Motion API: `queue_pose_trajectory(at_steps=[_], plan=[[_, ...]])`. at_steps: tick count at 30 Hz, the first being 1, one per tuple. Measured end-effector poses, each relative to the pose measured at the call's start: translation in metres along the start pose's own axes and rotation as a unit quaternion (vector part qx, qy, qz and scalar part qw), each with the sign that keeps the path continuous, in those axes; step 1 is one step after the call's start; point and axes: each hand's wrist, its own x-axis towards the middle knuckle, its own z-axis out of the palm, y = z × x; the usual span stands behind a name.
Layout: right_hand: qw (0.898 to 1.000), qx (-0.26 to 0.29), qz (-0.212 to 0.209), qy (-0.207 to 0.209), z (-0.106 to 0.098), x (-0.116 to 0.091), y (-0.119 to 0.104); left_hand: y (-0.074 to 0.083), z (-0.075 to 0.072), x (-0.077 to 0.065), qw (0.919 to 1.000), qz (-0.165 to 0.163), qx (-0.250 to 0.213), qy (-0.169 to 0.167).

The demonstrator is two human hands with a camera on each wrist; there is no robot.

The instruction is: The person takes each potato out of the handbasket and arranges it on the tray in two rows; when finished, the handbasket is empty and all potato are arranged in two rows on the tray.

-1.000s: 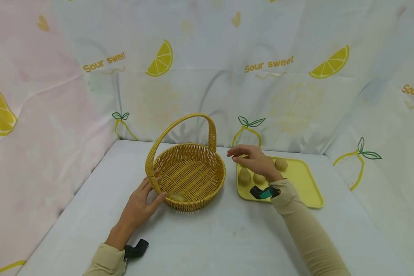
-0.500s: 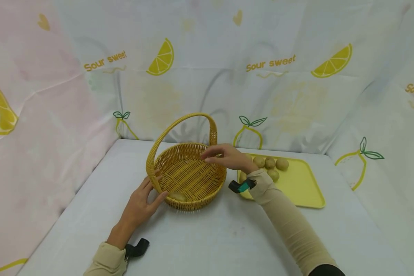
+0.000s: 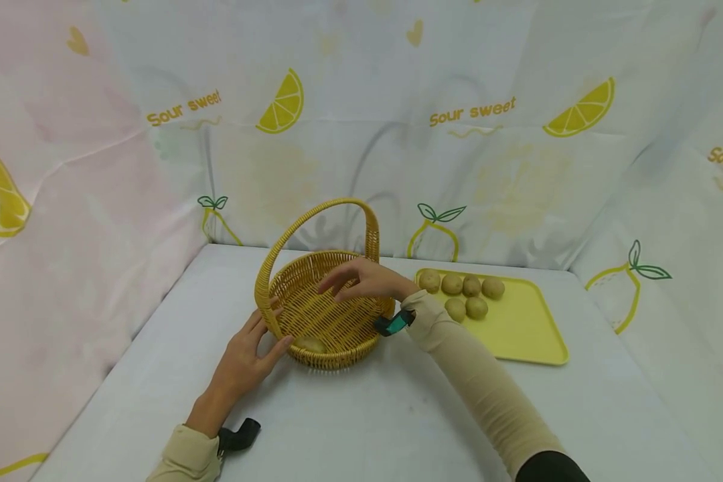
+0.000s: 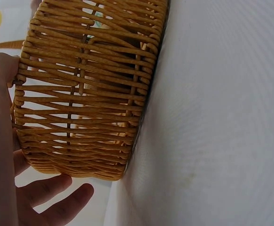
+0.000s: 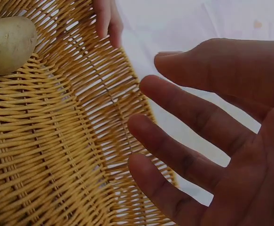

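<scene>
A yellow wicker basket [image 3: 331,304] with a tall arched handle stands on the table. My left hand [image 3: 244,355] grips its rim at the left foot of the handle, thumb and fingers on either side of that foot. One potato [image 5: 10,44] lies inside the basket near the left hand. Over the basket's right part hovers my right hand [image 3: 364,278], fingers loosely bent and apart, holding nothing; the right wrist view shows bare space between thumb and fingers. Several potatoes [image 3: 476,308] sit on a yellow tray [image 3: 524,335] to the right.
A white cloth covers the table [image 3: 349,428]. Behind it and at both sides hangs a lemon-print curtain [image 3: 349,154]. The right sleeve [image 3: 476,381] passes over the tray's near left corner and hides part of it.
My right hand has moved left, from above the tray to over the basket, uncovering several potatoes on the tray. The left hand and the basket have stayed in place.
</scene>
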Motion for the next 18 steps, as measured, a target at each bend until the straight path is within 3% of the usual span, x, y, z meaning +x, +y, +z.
queue_pose_trajectory(at_steps=[9, 18], plan=[[0.998, 0.013, -0.008, -0.060, 0.011, 0.023, 0.001, 0.000, -0.001, 0.001, 1.0000, 0.007, 0.001, 0.003], [0.991, 0.070, -0.009, -0.116, 0.016, 0.036, 0.004, 0.000, -0.001, 0.000, 1.0000, 0.006, -0.004, 0.004]])
